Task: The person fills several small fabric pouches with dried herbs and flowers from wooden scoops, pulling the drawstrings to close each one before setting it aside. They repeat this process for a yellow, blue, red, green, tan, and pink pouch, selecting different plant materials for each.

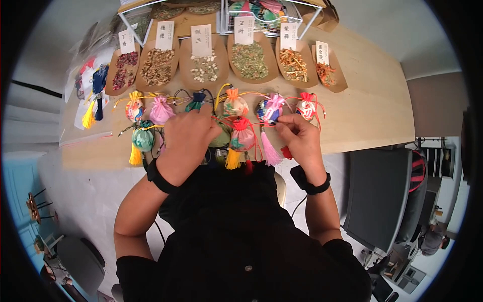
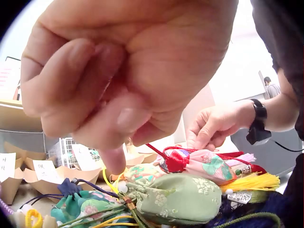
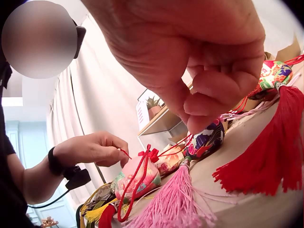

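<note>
A pink sachet (image 1: 243, 140) with a gathered red top lies at the middle front of the table. My left hand (image 1: 187, 138), fingers curled, pinches one end of its red drawstring (image 2: 156, 150) to the left, above a pale green sachet (image 2: 178, 199). On the other side my right hand (image 1: 303, 140) pinches the red cord (image 3: 172, 150) between thumb and fingertips, close over a dark blue floral sachet (image 3: 206, 139) with a pink tassel (image 1: 271, 149). In the right wrist view the cord runs from the sachet's neck toward both hands.
Several other sachets, such as an orange-topped one (image 1: 235, 104) and a teal one (image 1: 143, 139), lie around both hands. Behind them stand paper trays of dried herbs (image 1: 249, 60) with label cards. A wire basket (image 1: 251, 25) is at the back; tassels (image 1: 94, 108) lie at left.
</note>
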A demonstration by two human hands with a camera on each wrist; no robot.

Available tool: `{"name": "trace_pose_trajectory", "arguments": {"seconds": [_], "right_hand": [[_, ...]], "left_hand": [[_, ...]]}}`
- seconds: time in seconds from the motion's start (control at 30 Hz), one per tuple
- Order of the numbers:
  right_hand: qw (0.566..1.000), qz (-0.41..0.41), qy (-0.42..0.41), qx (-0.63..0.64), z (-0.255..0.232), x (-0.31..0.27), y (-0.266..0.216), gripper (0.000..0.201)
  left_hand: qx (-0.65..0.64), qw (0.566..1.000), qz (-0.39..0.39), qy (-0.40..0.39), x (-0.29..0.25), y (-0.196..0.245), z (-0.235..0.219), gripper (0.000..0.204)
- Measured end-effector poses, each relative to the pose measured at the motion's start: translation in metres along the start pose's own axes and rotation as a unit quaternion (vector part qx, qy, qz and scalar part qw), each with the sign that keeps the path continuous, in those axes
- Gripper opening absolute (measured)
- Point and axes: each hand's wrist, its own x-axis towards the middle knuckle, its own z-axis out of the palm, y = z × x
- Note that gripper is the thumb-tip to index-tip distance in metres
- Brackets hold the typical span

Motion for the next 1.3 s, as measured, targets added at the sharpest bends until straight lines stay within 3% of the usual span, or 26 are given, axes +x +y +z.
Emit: {"name": "trace_pose_trajectory", "arguments": {"seconds": [0.03,0.27,0.37,0.57,0.77,0.83,0.87,0.9,0.97,1.2,1.23,1.3], "right_hand": [[1.0,-0.024,0.006,-0.005,0.001,0.0,0.002,0.012],[0.998,0.054,0.006,0.014,-0.007,-0.006,-0.006,0.01],[1.0,-0.009,0.02,-0.004,-0.014,-0.003,0.01,0.01],[0.999,0.01,0.014,0.051,-0.007,-0.005,0.001,0.011],[0.998,-0.038,0.04,0.009,-0.002,0.0,0.0,0.011],[0.995,-0.089,0.045,-0.004,-0.001,0.003,0.019,0.012],[0.996,-0.077,0.036,0.0,-0.002,0.002,0.013,0.014],[0.997,-0.065,0.031,0.007,-0.003,0.001,0.012,0.015],[0.995,-0.09,0.03,0.004,-0.004,0.003,0.017,0.015],[0.999,-0.013,0.024,0.046,-0.013,0.002,0.013,0.012],[0.998,0.007,-0.023,0.049,-0.016,0.0,0.01,0.013],[0.991,0.047,-0.116,0.054,-0.022,-0.005,0.004,0.014]], "left_hand": [[-0.017,1.0,0.004,0.005,0.001,-0.001,-0.001,0.019],[-0.048,0.998,0.036,0.011,0.004,0.005,0.013,0.019],[-0.041,0.999,0.034,0.012,0.004,0.008,0.016,0.02],[-0.056,0.998,0.04,-0.002,-0.001,0.008,0.015,0.024],[0.132,0.987,0.081,0.041,0.003,0.011,0.01,0.027],[0.083,0.995,0.053,0.033,0.003,0.01,0.01,0.027],[0.067,0.997,0.032,0.03,0.002,0.007,0.009,0.028],[0.084,0.994,0.068,0.016,0.002,0.002,0.008,0.029],[0.075,0.997,0.014,-0.008,0.002,0.002,0.006,0.028],[-0.043,0.989,-0.044,0.134,-0.006,-0.067,-0.037,0.017],[-0.049,0.985,-0.058,0.156,-0.012,-0.087,-0.048,0.016],[-0.017,0.98,-0.155,0.121,-0.027,-0.131,-0.069,0.016]]}}
